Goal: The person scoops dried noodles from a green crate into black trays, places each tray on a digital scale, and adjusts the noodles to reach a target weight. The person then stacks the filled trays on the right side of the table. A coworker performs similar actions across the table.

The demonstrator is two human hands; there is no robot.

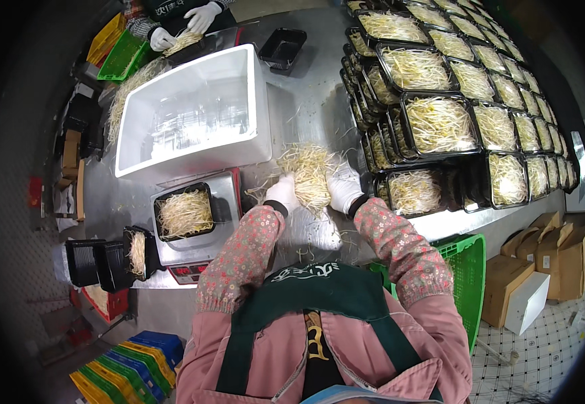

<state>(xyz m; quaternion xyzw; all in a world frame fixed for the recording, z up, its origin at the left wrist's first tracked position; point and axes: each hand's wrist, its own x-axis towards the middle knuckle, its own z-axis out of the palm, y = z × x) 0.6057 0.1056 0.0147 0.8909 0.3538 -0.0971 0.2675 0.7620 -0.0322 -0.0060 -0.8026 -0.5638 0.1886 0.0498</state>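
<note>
A loose heap of bean sprouts [311, 174] is gathered between my two white-gloved hands, over the metal table. My left hand [283, 191] closes on the heap's left side, and my right hand [343, 190] presses in from the right with its fingers curled around the strands. Some strands hang down toward my apron. To the left, a black plastic tray filled with sprouts [185, 211] rests on a scale [222, 237] with a red display. A big white foam box [195, 160] stands beyond it, with nothing visible inside.
Stacked black trays of sprouts [438, 126] fill the right side. An empty black tray [283, 48] lies at the far side, near a co-worker's gloved hands [201, 18]. Empty tray stacks [90, 261] stand at left. A green crate [468, 279] and cardboard boxes [507, 288] sit below right.
</note>
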